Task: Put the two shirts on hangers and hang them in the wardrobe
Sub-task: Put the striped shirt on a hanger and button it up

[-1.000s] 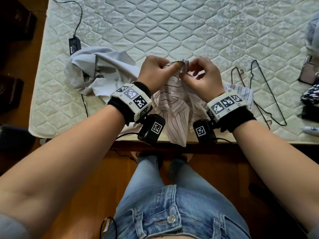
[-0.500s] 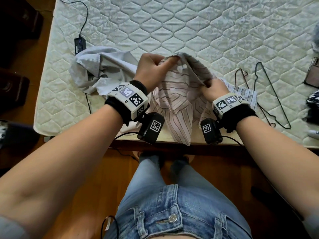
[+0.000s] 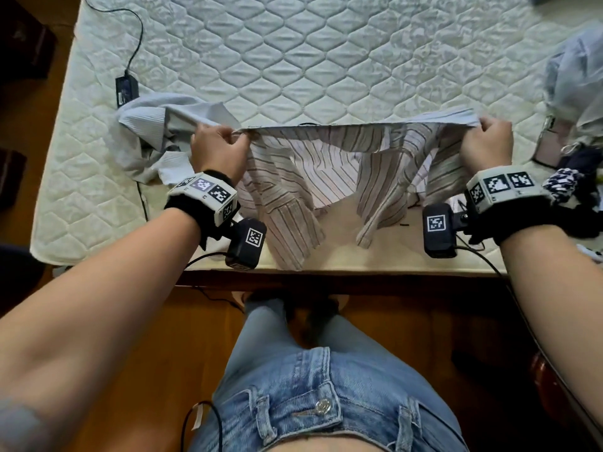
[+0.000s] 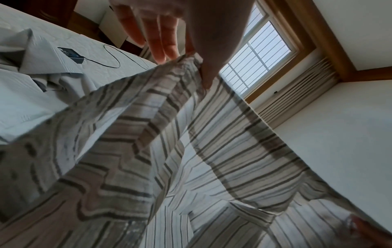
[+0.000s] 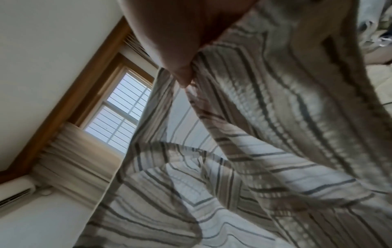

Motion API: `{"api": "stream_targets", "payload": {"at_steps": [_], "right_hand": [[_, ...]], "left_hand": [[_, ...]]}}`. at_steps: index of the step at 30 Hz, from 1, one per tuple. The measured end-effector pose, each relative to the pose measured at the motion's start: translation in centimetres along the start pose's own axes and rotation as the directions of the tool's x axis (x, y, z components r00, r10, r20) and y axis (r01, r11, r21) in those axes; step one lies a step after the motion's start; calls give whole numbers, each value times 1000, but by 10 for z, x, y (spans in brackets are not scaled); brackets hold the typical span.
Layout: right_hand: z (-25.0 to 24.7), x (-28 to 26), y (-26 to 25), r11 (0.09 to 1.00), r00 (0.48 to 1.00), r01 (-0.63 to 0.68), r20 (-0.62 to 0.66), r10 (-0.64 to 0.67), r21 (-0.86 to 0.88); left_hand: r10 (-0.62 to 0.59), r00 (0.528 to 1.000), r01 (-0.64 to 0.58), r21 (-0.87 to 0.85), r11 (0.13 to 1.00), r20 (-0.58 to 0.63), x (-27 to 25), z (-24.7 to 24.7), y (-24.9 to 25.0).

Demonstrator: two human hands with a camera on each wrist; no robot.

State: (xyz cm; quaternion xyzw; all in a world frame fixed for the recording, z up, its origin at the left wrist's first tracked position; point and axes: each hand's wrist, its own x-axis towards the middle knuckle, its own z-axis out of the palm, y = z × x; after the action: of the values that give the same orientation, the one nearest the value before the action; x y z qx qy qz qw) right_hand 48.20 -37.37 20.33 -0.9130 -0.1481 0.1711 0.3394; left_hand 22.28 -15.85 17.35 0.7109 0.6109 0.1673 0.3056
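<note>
A brown-and-white striped shirt (image 3: pixel 326 158) hangs stretched wide above the near edge of the mattress (image 3: pixel 293 60). My left hand (image 3: pixel 218 148) pinches its left end, thumb against fingers (image 4: pixel 203 73). My right hand (image 3: pixel 487 141) grips the right end, thumb pressed into the cloth (image 5: pixel 184 73). The striped fabric (image 4: pixel 169 151) fills both wrist views (image 5: pixel 275 151). A pale grey-blue shirt (image 3: pixel 153 132) lies crumpled on the mattress left of my left hand. No hanger shows; the held shirt hides that part of the bed.
A black power adapter (image 3: pixel 125 89) with its cable lies at the mattress's far left. Bags and dark clothes (image 3: pixel 574 177) crowd the right edge, with a pale garment (image 3: pixel 574 76) above them. Wooden floor and my legs are below the bed edge. A window (image 4: pixel 260 55) is on the far wall.
My hands have moved far apart from the middle, pulling the bunched striped shirt out into a wide taut span lifted off the mattress. The wire hangers seen earlier are out of sight.
</note>
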Motion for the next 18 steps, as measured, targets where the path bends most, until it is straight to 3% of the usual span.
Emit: {"api": "stream_targets", "payload": {"at_steps": [9,18], "right_hand": [[-23,1,11,998,995,-14,95,8,62],[-19,-3,17,989,997,-55,62,47,136]], "left_hand": [[-81,997,81,12,997,4,-9,13,1],[-135,988,131,59,990,77,-12,13,-18]]}}
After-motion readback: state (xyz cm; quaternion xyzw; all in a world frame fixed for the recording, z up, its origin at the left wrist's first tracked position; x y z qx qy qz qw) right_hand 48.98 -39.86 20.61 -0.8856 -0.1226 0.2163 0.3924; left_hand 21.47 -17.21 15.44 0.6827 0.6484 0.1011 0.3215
